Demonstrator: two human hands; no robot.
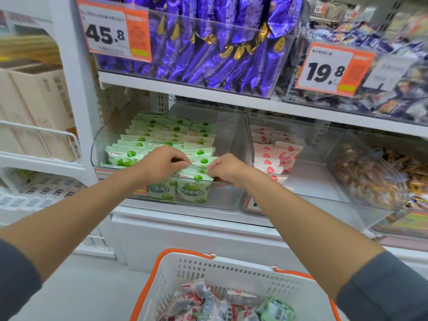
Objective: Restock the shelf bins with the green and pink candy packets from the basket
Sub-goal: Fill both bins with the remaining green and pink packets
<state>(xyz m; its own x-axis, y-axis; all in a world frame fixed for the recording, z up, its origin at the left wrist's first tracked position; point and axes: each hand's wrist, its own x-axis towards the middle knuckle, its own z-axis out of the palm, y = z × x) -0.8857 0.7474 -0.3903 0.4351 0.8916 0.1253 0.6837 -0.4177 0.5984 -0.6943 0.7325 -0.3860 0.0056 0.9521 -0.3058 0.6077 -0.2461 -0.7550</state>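
Observation:
Both my hands reach into the clear shelf bin point(227, 202) that holds rows of green candy packets point(162, 133). My left hand point(163, 162) and my right hand point(228, 170) each pinch the tops of the front green packets point(192, 188), which stand upright against the bin's front wall. The neighbouring clear bin point(308, 181) to the right holds pink candy packets point(278, 154) towards its back left. Below me, a white basket with an orange rim point(176, 253) contains several pink packets point(196, 300) and a green packet point(275, 309).
The shelf above carries bins of purple packets point(208, 49) with price tags 45.8 point(108, 34) and 19.8 point(328, 68). A bin of brown sweets point(379, 177) sits at the right. Beige boxes point(39, 107) stand on the left rack.

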